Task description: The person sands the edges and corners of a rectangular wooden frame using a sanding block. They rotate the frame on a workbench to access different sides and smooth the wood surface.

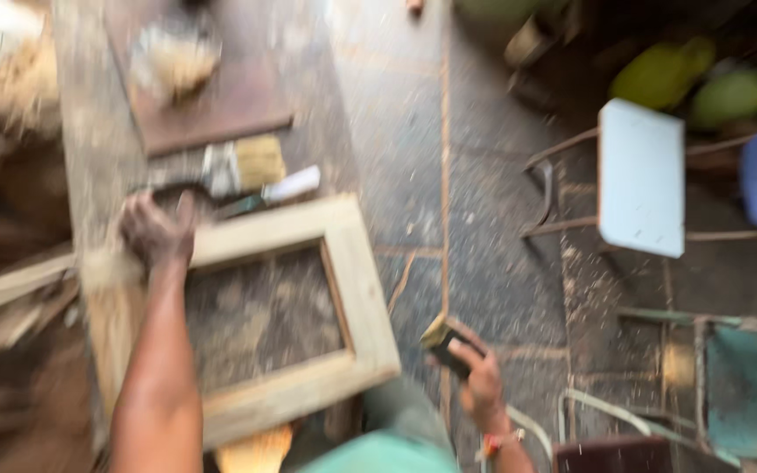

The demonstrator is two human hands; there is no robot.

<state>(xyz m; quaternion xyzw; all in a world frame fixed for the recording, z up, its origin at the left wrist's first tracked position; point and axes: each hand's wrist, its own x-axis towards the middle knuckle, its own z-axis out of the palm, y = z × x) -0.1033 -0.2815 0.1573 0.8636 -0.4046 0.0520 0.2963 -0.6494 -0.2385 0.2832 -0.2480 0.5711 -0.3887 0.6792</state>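
The left hand (pixel 158 229) pressed flat, fingers spread, on the far-left corner of a pale wooden frame (pixel 357 298) that lay on the dusty surface (pixel 89 149), overhanging its near edge. The frame looked stiff and light, its rails the best place to hold it. The right hand (pixel 479 381) was closed around a small dark sanding block (pixel 445 340) out over the floor (pixel 484 201). A paintbrush (pixel 234 168) lay just beyond the frame. No container showed clearly.
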